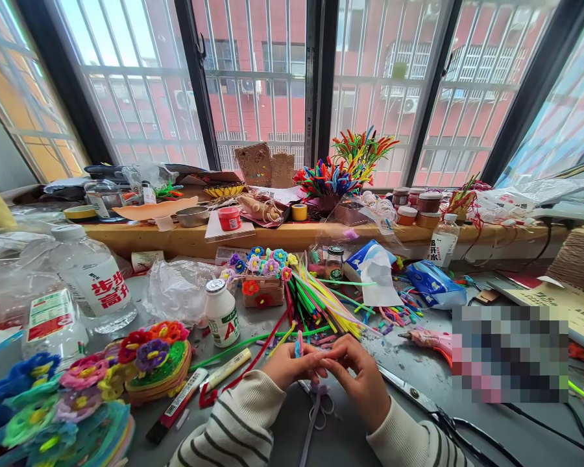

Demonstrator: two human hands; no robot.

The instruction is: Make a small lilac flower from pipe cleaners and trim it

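My left hand and my right hand meet at the front middle of the table, fingertips pinched together. Between them is a pale purple pipe cleaner, its looped part just under the fingers and a long end hanging towards me. A small pink and blue fuzzy piece sticks up by the left fingers; how it is held is hidden. Large scissors lie beside my right wrist. Near my left wrist are a cream tube and a red-and-black box cutter.
Fuzzy flower bundles fill the left front. A white bottle, a flower-trimmed basket and loose pipe cleaners stand or lie beyond my hands. A pink glue gun lies right; a large water bottle stands left.
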